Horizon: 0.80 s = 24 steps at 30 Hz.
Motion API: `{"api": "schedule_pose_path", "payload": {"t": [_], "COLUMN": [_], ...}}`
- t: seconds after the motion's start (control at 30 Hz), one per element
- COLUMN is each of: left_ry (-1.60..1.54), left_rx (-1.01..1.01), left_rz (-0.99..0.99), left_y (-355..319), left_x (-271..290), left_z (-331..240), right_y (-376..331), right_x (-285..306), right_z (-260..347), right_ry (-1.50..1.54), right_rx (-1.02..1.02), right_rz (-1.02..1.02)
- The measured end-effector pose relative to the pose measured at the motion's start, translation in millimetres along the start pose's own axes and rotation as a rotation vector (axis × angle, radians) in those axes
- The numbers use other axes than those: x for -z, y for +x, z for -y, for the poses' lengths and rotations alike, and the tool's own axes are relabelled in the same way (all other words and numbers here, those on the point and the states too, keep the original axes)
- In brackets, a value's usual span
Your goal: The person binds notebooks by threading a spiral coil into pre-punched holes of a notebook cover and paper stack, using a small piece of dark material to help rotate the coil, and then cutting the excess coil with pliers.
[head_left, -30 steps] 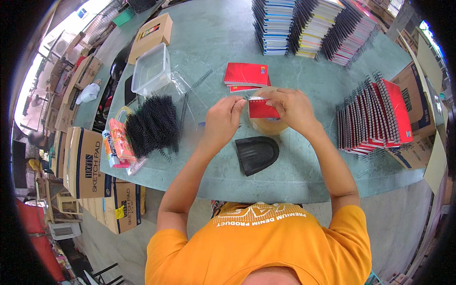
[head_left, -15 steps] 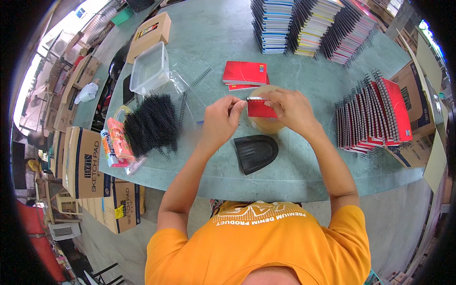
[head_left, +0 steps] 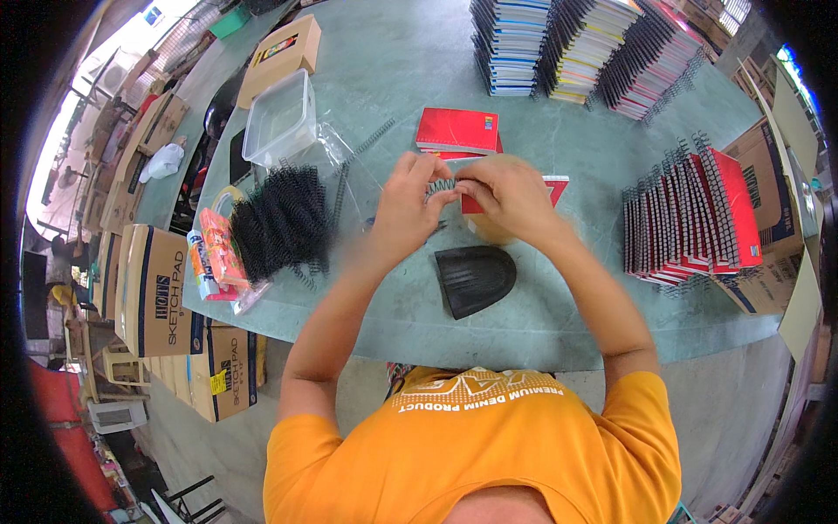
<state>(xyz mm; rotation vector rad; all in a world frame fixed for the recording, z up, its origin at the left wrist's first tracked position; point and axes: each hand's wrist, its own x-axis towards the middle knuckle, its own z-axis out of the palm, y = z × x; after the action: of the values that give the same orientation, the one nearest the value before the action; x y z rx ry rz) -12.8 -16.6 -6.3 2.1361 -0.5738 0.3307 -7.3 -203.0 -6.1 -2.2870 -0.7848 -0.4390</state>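
My left hand (head_left: pixel 407 208) pinches a dark spiral binding coil (head_left: pixel 442 185) between thumb and fingers, just left of a small red notebook (head_left: pixel 556 188). My right hand (head_left: pixel 508 194) is closed on that notebook and covers most of it, its fingertips meeting the coil's end. Whether the coil passes through the notebook's holes is hidden by my fingers. Beneath the notebook sits a round tan object (head_left: pixel 489 230), partly covered. Nearer me lies a black ridged half-oval piece (head_left: pixel 476 281). Beyond my hands rest red notebooks (head_left: pixel 457 129), stacked.
A heap of black coils (head_left: pixel 281 218) lies at left beside colourful packets (head_left: pixel 218 253) and a clear plastic box (head_left: pixel 281 118). Tall notebook stacks (head_left: pixel 515 48) stand at the back. Coil-bound red notebooks (head_left: pixel 685 210) fill the right side, near cardboard boxes (head_left: pixel 758 179).
My left hand has turned and now shows a stretch of coil in its grip. My right hand has shifted left over the notebook, whose corner now sticks out on the right.
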Motion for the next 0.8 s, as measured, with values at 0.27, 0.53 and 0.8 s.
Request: {"api": "schedule_pose_path", "payload": {"t": [0.27,0.53,0.8], "left_ry": [0.514,0.149,0.292], "left_rx": [-0.397,0.053,-0.127], "left_rz": [0.065,0.529,0.025], "left_y": [-26.8,-62.6,-32.8], "left_x": [-24.8,-37.9,3.0], "left_z": [-14.8,-12.9,-38.0], "right_y": [5.1,-11.8,-28.7], "right_x": [-3.0,28.3,41.0], "right_z": [-11.4,-9.7,-40.1], "right_ry": [0.214,-0.156,0.377], "right_rx": [-0.113,0.038,-0.419], "right_rz": [0.020,-0.053,0.055]}}
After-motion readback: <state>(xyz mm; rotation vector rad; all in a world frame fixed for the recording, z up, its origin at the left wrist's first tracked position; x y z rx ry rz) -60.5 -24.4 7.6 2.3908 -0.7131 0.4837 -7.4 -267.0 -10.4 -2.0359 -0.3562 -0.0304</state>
